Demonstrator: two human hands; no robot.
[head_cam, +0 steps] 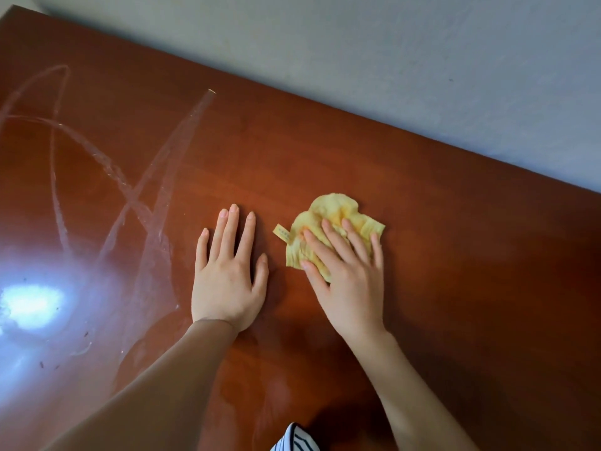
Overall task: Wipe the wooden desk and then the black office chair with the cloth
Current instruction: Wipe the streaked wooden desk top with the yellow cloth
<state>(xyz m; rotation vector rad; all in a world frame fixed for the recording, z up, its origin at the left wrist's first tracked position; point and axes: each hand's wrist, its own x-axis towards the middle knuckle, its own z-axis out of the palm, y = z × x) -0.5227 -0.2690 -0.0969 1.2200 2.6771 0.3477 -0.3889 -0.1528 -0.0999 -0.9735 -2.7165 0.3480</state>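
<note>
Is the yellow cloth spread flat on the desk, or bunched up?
Bunched up. The yellow cloth lies crumpled in folds under the right hand, which presses it with straight fingers onto the wooden desk; its tag sticks out left.

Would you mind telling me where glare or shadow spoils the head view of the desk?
Head view: a blown-out glare patch washes out the near left of the desk; wipe streaks beside it catch the light; soft shadow lies right of the right forearm; the cloth, left hand and right hand are sharp.
</note>
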